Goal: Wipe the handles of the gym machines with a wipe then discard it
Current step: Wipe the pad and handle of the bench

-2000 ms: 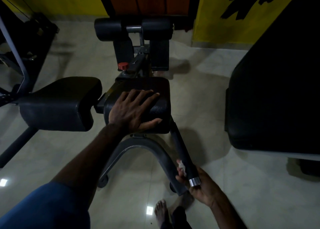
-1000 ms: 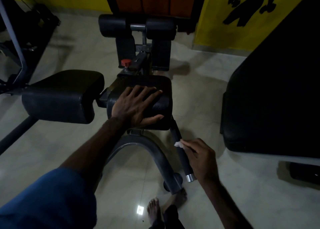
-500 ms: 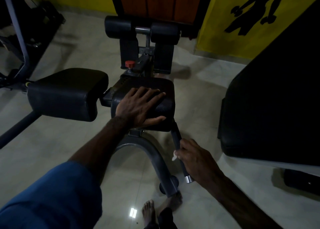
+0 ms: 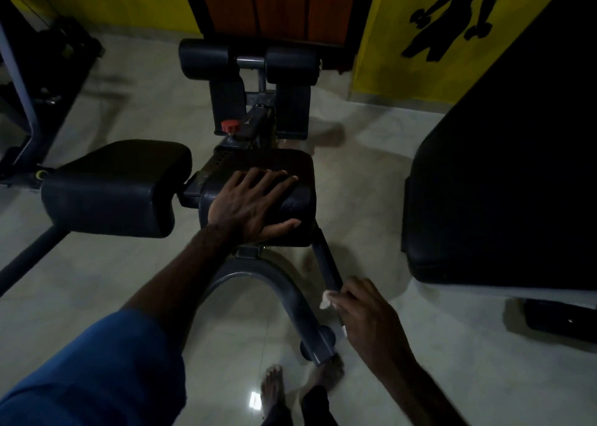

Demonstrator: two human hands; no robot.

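A black machine handle (image 4: 325, 257) slants down from under the right pad (image 4: 290, 173) toward the floor. My right hand (image 4: 365, 309) is wrapped round the handle's lower part and holds a small white wipe (image 4: 325, 299) against it; only a corner of the wipe shows by my fingertips. The handle's end is hidden behind that hand. My left hand (image 4: 252, 206) rests flat on the right pad, fingers spread and straight.
A second black pad (image 4: 109, 186) sits to the left, and two foam rollers (image 4: 248, 62) stand behind. A large black bench pad (image 4: 504, 183) fills the right side. The grey curved frame leg (image 4: 284, 296) and bare feet (image 4: 274, 390) are below on the tiled floor.
My right hand has slid down the handle with the wipe, after going up it from the chrome end. The left hand has stayed on the pad.
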